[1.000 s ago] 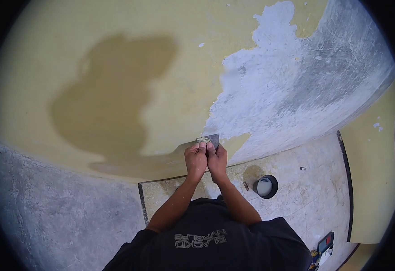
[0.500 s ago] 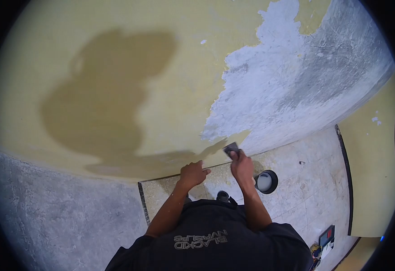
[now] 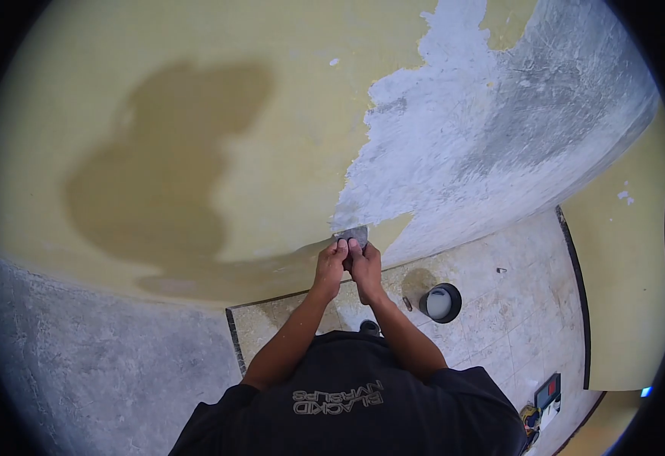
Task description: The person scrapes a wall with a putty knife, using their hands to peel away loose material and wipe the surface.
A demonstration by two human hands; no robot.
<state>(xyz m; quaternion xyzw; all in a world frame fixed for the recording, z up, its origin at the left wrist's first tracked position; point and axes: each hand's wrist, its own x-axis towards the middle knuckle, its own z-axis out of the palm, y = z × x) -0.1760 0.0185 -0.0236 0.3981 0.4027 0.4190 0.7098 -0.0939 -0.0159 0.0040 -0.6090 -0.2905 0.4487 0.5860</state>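
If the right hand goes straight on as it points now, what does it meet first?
Probably the wall, with the scraper that the right hand grips leading; any gap is unclear.

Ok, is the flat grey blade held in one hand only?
No, the left hand and the right hand both grip the flat grey blade, their thumbs side by side on it.
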